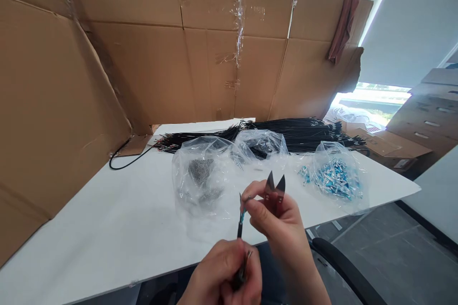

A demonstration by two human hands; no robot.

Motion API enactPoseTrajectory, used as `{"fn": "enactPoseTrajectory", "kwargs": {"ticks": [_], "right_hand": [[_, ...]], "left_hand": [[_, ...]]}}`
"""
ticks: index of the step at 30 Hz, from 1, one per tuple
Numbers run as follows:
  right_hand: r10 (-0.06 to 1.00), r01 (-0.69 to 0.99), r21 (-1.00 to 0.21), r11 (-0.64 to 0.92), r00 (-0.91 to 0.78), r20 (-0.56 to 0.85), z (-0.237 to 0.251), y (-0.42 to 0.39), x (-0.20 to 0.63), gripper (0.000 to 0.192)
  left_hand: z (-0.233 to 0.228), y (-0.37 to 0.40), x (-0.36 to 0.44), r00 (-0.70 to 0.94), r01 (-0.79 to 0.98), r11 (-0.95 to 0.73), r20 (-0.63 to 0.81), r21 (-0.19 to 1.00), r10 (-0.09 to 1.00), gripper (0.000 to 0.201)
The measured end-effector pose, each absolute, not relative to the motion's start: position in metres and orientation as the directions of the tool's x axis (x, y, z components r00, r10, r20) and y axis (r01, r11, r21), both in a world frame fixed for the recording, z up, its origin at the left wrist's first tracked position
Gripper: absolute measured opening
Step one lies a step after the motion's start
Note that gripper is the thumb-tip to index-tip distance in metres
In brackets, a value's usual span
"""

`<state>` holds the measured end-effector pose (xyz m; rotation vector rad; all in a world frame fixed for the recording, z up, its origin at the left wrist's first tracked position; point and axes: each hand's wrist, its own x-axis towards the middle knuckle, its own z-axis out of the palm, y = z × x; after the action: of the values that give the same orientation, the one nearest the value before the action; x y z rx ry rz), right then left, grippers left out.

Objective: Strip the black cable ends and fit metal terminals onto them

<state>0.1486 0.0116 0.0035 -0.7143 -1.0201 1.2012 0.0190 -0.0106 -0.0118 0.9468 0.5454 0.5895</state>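
Observation:
My left hand is closed around a black cable near the table's front edge. The cable's end points up, with thin wires and a bluish strip showing at its tip. More bare wire ends stick out beside my left thumb. My right hand holds red-handled thread snips in the palm, their two dark blades apart and pointing up. The thumb and index finger of that hand pinch at the cable's tip; exactly what lies between them is too small to make out.
Behind my hands lies a clear bag with small dark bits, and another clear bag. A bag of blue pieces sits to the right. Bundles of black cables lie along the back, before a cardboard wall. A chair armrest is at right.

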Motion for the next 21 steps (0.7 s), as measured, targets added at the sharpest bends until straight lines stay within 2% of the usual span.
{"fn": "enactPoseTrajectory", "kwargs": {"ticks": [3,6,11,14,18,21], "right_hand": [[0.963,-0.28,-0.925,0.255,0.156,0.218,0.008,0.008,0.147,0.018],[0.968,-0.233,-0.945,0.231,0.155,0.199,0.01,0.004,0.145,0.019],[0.987,-0.297,-0.943,0.149,-0.019,0.162,0.004,0.003,0.144,0.021],[0.987,-0.285,-0.946,0.157,0.006,0.162,0.001,0.005,0.143,0.02],[0.986,-0.226,-0.961,0.161,0.09,0.144,0.003,0.007,0.141,0.018],[0.987,-0.169,-0.973,0.159,0.047,0.153,0.004,0.007,0.141,0.013]], "left_hand": [[-0.01,-0.008,0.022,0.593,-0.226,0.358,-0.164,0.906,0.788,0.052],[-0.011,-0.008,0.025,0.42,-0.134,0.199,-0.127,0.971,0.899,0.051],[-0.007,-0.011,0.025,0.282,0.113,0.029,-0.06,0.993,0.958,0.049],[-0.002,-0.01,0.024,0.187,0.255,-0.052,0.003,0.965,0.982,0.046],[-0.002,-0.008,0.022,0.129,0.361,-0.104,0.061,0.927,0.99,0.042],[-0.004,-0.007,0.019,0.14,0.423,-0.128,0.075,0.897,0.987,0.039]]}}
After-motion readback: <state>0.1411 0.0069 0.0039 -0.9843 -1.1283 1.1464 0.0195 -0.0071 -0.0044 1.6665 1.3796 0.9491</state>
